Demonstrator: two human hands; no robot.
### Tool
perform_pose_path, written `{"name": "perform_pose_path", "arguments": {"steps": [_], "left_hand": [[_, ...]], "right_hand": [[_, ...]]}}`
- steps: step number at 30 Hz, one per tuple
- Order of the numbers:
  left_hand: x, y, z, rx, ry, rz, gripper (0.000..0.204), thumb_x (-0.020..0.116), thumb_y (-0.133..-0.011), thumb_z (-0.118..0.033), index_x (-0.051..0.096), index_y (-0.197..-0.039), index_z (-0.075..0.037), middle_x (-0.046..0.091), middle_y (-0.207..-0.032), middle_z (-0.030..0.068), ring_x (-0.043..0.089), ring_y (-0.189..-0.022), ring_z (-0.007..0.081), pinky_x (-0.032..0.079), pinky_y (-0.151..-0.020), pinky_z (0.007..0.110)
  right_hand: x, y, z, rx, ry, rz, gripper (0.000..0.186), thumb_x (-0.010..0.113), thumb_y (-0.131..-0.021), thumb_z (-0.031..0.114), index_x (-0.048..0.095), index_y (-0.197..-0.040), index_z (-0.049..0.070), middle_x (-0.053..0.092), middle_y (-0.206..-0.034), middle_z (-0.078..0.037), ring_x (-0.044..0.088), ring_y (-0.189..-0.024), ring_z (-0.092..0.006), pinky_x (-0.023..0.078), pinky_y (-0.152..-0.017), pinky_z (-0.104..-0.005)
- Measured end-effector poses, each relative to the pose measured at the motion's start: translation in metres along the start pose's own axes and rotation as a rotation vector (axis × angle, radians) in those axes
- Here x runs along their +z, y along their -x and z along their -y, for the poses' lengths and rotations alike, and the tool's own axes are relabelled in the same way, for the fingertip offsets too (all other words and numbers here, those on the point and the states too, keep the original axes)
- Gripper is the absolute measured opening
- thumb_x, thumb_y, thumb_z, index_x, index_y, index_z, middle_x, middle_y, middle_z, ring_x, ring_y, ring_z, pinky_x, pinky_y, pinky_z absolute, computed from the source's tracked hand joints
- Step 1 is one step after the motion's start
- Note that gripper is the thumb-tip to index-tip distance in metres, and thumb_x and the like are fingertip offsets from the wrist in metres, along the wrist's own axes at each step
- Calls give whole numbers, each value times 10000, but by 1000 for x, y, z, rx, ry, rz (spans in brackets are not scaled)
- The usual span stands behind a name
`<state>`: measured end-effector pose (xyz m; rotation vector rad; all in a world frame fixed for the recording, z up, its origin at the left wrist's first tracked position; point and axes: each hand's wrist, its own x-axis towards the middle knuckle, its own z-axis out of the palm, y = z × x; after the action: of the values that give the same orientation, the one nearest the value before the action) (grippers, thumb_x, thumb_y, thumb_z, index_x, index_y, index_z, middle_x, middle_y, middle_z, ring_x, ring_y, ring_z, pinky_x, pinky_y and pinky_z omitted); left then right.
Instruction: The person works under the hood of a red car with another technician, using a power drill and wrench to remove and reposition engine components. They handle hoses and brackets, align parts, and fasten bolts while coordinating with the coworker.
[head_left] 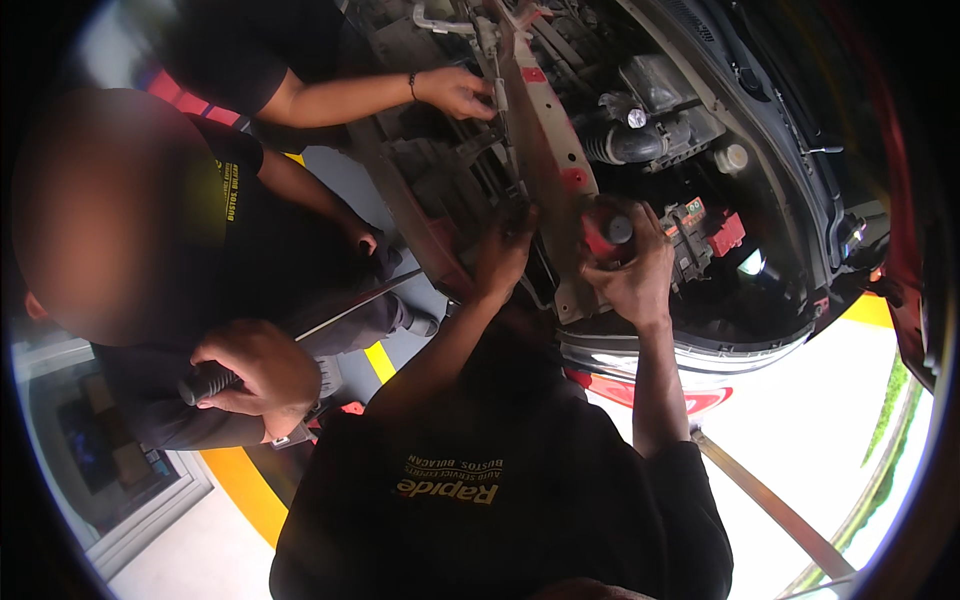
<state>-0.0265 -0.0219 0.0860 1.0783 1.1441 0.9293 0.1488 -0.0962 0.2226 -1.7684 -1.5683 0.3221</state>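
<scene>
My right hand is wrapped around a red tool with a round dark-grey end. It is above the metal crossbar at the front of an open engine bay. My left hand reaches to the other side of this bar, near its lower end. Its fingers are curled and in shadow, and what they hold cannot be made out. At the bar's far part, a co-worker's hand touches the edge. Another co-worker's hand grips a long thin metal shaft with a black ribbed handle.
Right of the bar lie a ribbed black air hose, a fuse box with a red cover and a pale round cap. A co-worker stands close on my left. The chrome front trim curves beside my right forearm.
</scene>
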Motion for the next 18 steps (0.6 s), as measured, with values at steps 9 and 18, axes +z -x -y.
{"name": "perform_pose_path", "arguments": {"steps": [9,18], "left_hand": [[14,3,45,-110,215,193,402,735,-1122,-368,684,-1373,-58,720,-1202,60,710,-1095,156,580,-962,336],[14,-15,36,-164,312,224,417,640,-1160,-352,621,-1480,-85,710,-1347,67,705,-1194,202,544,-1088,424]], "right_hand": [[-20,-17,-6,-129,74,-45,673,919,-683,180,725,-1325,127,753,-1182,-158,766,-1038,-422,624,-887,-507],[-29,-18,0,-36,125,46,636,905,-698,150,739,-1303,46,756,-1248,-207,766,-1124,-423,608,-971,-489]]}}
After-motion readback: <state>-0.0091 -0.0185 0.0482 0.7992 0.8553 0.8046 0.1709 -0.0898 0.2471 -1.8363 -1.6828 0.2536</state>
